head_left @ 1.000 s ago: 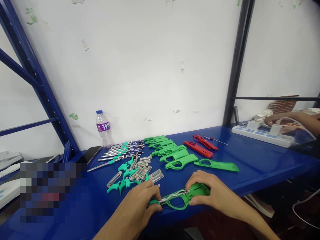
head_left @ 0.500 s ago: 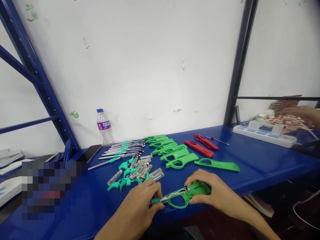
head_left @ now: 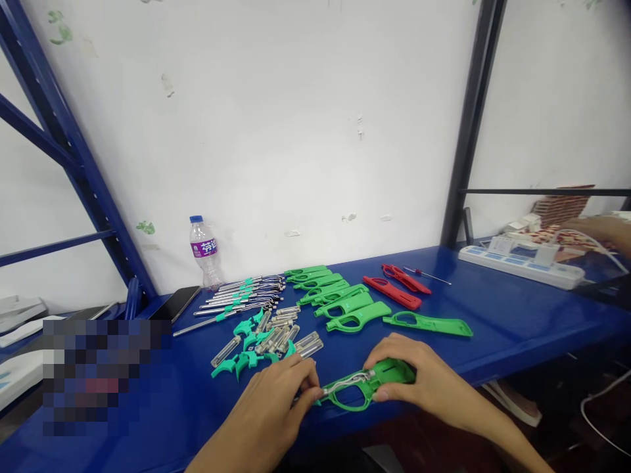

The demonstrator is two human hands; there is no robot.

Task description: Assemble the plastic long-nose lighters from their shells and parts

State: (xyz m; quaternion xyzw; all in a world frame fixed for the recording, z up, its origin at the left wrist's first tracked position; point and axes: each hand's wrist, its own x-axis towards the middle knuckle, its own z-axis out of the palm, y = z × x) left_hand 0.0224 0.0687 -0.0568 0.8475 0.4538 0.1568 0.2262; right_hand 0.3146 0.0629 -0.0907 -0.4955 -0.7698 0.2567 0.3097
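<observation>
An open green lighter shell half (head_left: 352, 407) lies near the table's front edge, hollow side up. My right hand (head_left: 419, 374) grips its wide handle end between thumb and fingers. At the narrow end my left hand (head_left: 280, 401) pinches a metal lighter tube (head_left: 325, 391), most of which the fingers hide. Pale wires (head_left: 350, 379) run from the tube along the shell, above the trigger loop. Just beyond my left hand lie teal triggers (head_left: 246, 361) and clear fuel tanks (head_left: 276, 338) in a loose pile.
Several metal tubes with wires (head_left: 236, 302) lie behind the pile, near a bottle (head_left: 204, 253) and a phone (head_left: 180, 302). More green shells (head_left: 350, 305), red shells (head_left: 394, 292) and a power strip (head_left: 522, 268) are farther right. Another person's hand (head_left: 599, 230) shows at the far right.
My left fingers have closed farther over the tube's teal collar, covering it. The right hand and shell keep their place. The other person's hand has shifted right.
</observation>
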